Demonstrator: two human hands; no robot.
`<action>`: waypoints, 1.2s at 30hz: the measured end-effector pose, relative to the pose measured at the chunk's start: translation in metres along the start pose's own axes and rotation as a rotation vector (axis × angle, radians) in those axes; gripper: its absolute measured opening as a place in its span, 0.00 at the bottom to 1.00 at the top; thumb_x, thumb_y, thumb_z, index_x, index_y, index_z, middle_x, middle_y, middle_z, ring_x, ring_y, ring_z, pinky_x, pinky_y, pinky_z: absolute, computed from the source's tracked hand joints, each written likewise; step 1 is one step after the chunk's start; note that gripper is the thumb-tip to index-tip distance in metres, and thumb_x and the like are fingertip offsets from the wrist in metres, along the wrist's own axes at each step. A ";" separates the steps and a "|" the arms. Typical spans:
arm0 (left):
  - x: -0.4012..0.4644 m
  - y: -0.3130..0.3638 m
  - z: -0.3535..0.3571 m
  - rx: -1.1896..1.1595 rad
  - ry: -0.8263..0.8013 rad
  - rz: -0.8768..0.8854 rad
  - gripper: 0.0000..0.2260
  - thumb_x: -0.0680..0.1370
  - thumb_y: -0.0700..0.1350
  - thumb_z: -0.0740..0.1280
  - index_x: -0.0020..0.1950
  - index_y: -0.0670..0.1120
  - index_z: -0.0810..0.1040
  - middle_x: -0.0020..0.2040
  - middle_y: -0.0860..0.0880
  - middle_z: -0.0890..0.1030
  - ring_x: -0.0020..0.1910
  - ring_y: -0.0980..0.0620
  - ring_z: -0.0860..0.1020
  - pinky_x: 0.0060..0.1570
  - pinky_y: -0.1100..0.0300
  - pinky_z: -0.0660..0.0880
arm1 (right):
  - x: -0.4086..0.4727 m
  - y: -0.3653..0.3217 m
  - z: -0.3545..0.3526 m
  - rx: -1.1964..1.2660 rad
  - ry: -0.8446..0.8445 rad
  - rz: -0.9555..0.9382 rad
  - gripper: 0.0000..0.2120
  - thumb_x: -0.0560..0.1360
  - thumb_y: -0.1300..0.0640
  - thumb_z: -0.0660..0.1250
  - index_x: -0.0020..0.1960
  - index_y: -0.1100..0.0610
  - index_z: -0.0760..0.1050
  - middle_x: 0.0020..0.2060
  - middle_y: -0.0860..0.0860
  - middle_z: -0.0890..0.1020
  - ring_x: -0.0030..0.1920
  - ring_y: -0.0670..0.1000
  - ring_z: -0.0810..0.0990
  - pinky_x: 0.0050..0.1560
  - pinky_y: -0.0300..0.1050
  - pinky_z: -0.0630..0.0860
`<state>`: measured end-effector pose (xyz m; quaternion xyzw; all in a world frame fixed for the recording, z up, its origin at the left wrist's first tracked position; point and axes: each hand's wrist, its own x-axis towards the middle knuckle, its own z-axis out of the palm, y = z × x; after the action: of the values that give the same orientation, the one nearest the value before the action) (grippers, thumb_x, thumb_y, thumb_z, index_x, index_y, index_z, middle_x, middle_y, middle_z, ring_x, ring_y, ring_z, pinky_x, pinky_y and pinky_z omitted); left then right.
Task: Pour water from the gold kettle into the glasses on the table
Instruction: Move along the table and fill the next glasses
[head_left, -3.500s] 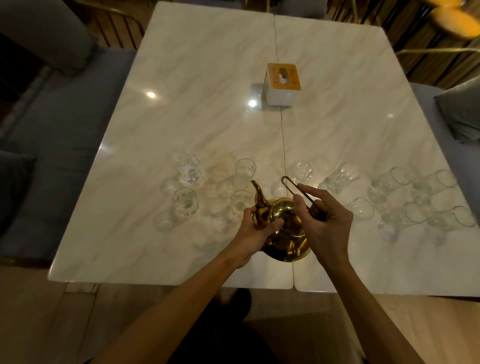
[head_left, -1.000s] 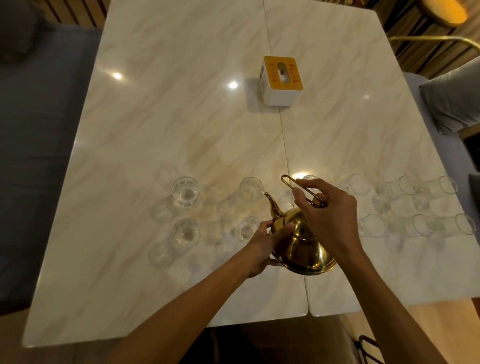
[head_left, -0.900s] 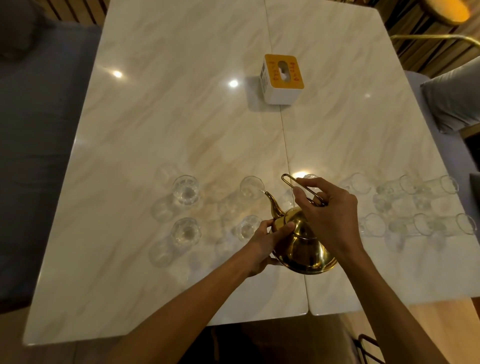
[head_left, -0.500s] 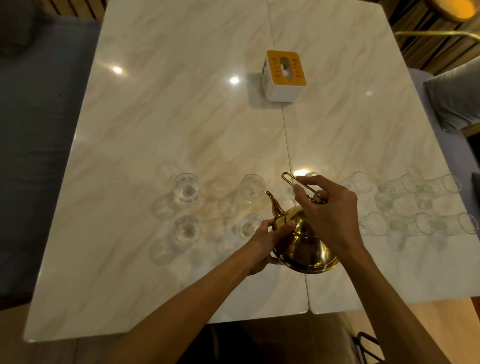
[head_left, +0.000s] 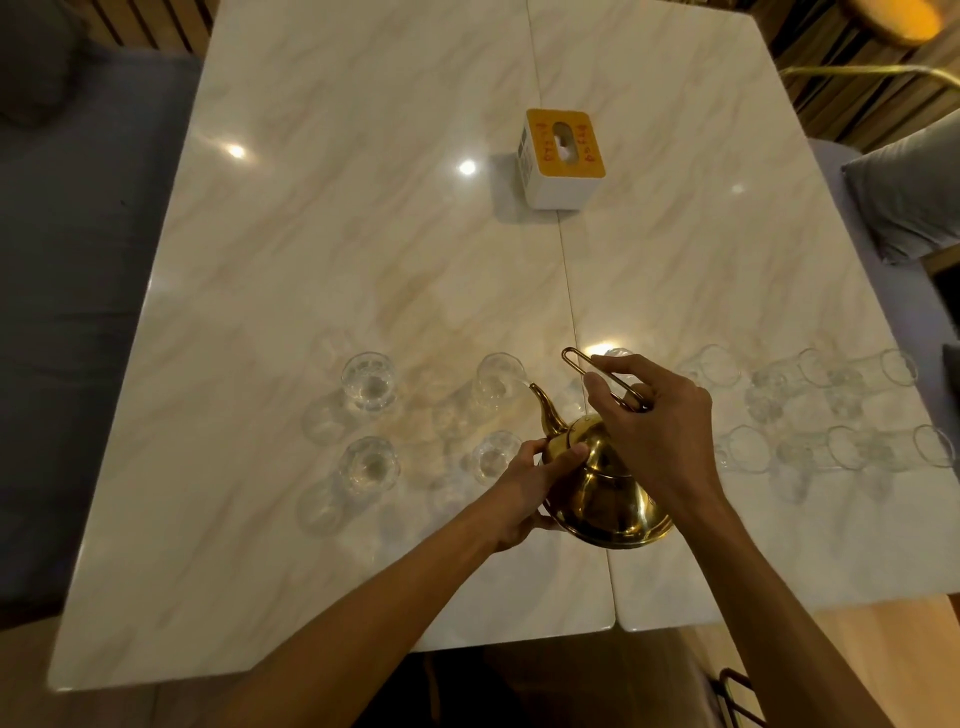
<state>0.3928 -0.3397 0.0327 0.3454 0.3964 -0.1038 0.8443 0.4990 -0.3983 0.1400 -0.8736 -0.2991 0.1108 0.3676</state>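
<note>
Nearest the person, the shiny gold metal kettle (head_left: 605, 493) hangs tilted just above the near edge of the pale marble desk (head_left: 322, 249), close to the seam between its two slabs. The left hand (head_left: 524, 486) cups the kettle's left shoulder, thumb and fingers pressed against the metal, steadying it. The right hand (head_left: 654, 426) has its grip clamped around the thin wire loop handle (head_left: 597, 376), which sticks up and away from the body.

The move turns on the spout: the kettle's long axis runs from the belly near the person up and leftward to the curved gold spout (head_left: 544, 408), whose tip sits right at the rim of the clear stemmed glass in the far row (head_left: 496, 384). A short thread of water appears to bridge tip and rim. This target lies ahead and to the left of both hands, and the left hand is nearer to it.

Counting the glasses: four clear glasses stand upright on the left in a two-by-two block. One more peeks from behind the right hand. To the right lies a cluster of about eight, seemingly tipped on their sides, though overlap blurs the count.

Farthest off, a single white box with an orange top (head_left: 561, 156) rests on the seam.
</note>
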 end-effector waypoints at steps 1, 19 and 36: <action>0.000 0.001 0.000 0.005 0.003 0.001 0.31 0.76 0.56 0.71 0.75 0.52 0.61 0.69 0.44 0.73 0.61 0.44 0.74 0.53 0.44 0.77 | 0.000 0.001 -0.001 0.003 0.002 -0.001 0.12 0.77 0.53 0.73 0.60 0.52 0.83 0.31 0.39 0.77 0.32 0.35 0.79 0.35 0.23 0.71; -0.007 0.005 0.012 0.191 0.088 0.160 0.31 0.77 0.55 0.70 0.75 0.53 0.59 0.70 0.45 0.75 0.59 0.47 0.78 0.50 0.52 0.78 | -0.017 0.018 -0.020 0.134 0.093 -0.095 0.12 0.77 0.54 0.73 0.60 0.47 0.80 0.23 0.47 0.74 0.25 0.46 0.73 0.32 0.29 0.72; -0.017 0.021 0.021 0.340 0.209 0.472 0.50 0.57 0.72 0.75 0.74 0.59 0.61 0.71 0.52 0.72 0.69 0.49 0.73 0.65 0.48 0.76 | -0.033 0.018 -0.040 0.363 0.201 -0.140 0.08 0.76 0.58 0.72 0.51 0.61 0.80 0.30 0.38 0.80 0.30 0.41 0.79 0.33 0.27 0.72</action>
<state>0.4033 -0.3396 0.0650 0.5728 0.3670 0.0665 0.7299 0.4977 -0.4515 0.1545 -0.7768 -0.2961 0.0494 0.5536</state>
